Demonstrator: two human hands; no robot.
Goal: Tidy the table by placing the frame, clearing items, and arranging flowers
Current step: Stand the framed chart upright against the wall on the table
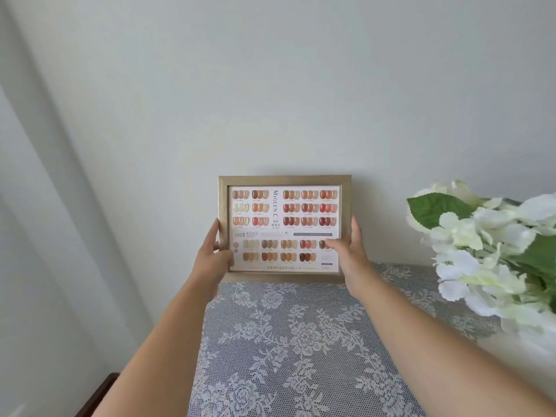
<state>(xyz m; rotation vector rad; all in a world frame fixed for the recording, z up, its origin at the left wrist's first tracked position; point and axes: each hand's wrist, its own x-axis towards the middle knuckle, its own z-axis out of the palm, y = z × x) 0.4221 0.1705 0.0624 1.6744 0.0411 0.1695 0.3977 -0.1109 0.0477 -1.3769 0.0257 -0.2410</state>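
A gold-coloured picture frame with a chart of nail colour swatches stands upright at the far edge of the table, close to the wall. My left hand grips its lower left side, thumb on the front. Gripping the lower right side is my right hand, its thumb lying across the glass. The frame's bottom edge sits at the level of the lace-covered table. White flowers with green leaves fill the right side of the view.
A plain pale wall rises right behind the frame. A white curtain hangs at the left. The table's grey lace cloth stretches toward me between my arms. A dark wooden edge shows at the lower left.
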